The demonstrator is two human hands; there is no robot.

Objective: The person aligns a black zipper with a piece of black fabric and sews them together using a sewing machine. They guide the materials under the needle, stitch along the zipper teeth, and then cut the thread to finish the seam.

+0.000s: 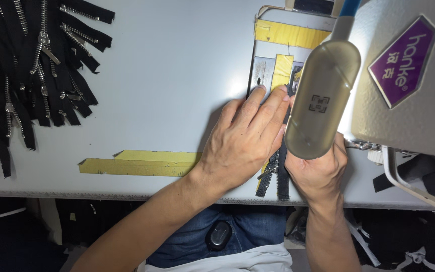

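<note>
Right, I see spare black zippers point(31, 65) upper left | yellow tape strip point(137, 163) lower centre | left hand point(245, 138) flat, fingers together, pressing black zipper point(274, 176) centre frame, long axis toward top edge | right hand point(318, 168) just beside, grip unclear, lamp head point(323, 98) hides needle area | sewing machine point(404, 75) right.

Both hands point(278, 151) on black zipper point(272, 179)
</note>
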